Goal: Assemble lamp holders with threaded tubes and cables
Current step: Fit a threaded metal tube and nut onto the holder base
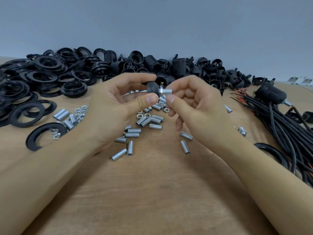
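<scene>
Both forearms bare, no sleeves; left hand (pixel 111 106) & right hand (pixel 191 106) ungloved (short nails).

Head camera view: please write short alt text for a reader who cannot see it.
Two bare hands hold a black lamp holder cap above a wooden table, the right hand pinching a threaded tube fitted in it. Loose tubes, nuts, black rings and cables lie around.

Rings (pixel 42 77) are lying at the table's (pixel 152 192) far left, holder shells (pixel 169 67) behind the middle, cables (pixel 279 122) at the right, threaded tubes (pixel 133 131) scattered in the middle.
</scene>
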The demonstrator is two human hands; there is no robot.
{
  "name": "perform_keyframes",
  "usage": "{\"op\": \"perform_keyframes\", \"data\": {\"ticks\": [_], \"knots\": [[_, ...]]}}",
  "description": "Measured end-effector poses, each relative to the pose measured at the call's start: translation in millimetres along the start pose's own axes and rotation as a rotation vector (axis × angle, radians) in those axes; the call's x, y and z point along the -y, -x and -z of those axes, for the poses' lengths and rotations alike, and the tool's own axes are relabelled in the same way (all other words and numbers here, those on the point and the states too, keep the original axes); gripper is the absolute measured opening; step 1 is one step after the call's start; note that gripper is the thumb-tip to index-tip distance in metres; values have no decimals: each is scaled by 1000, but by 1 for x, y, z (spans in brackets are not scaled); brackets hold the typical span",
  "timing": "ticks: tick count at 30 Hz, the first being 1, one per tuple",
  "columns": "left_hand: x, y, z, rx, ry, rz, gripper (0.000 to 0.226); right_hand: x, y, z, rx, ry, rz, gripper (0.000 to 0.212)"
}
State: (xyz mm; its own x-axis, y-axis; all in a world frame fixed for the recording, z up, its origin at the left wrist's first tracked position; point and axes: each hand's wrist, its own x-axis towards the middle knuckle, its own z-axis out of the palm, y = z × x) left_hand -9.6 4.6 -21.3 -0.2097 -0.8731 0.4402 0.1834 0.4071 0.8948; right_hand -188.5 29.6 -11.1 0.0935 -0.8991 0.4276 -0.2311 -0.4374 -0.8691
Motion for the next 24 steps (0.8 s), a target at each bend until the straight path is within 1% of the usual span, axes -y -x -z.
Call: {"op": "perform_keyframes", "data": {"ticks": [1,2,3,5,9,10,13,15,16,17,19,20,21,22,24], "knots": [[0,1,-1,16,4,-4,40,-1,0,1,1,11,35,12],[1,2,-1,30,8,-10,39,-2,0,2,16,32,71,17],[1,2,-2,35,12,-13,38,-2,0,4,28,70,106,17],[2,2,-1,22,7,-11,37,-1,1,6,46,138,133,11],[2,0,3,14,11,3,38,3,0,9,72,109,85,6],[1,0,3,24,11,1,38,4,0,9,81,121,66,10],[1,2,1,56,17,-1,38,2,0,4,69,132,9,47],[2,1,2,35,29,6,40,1,1,2,33,144,-1,58],[3,0,2,17,29,8,41,0,1,2,20,159,-9,56],[3,-1,3,4,28,10,42,-1,0,2,22,158,-18,48],[3,-1,5,5,31,16,41,0,0,4,60,135,1,20],[3,-1,6,16,34,19,41,1,0,4,80,143,36,11],[3,-1,6,29,40,19,41,2,0,5,95,164,72,9],[3,0,6,43,51,17,39,2,0,6,108,193,98,14],[3,0,6,66,65,10,36,1,1,6,125,224,104,34]]}}
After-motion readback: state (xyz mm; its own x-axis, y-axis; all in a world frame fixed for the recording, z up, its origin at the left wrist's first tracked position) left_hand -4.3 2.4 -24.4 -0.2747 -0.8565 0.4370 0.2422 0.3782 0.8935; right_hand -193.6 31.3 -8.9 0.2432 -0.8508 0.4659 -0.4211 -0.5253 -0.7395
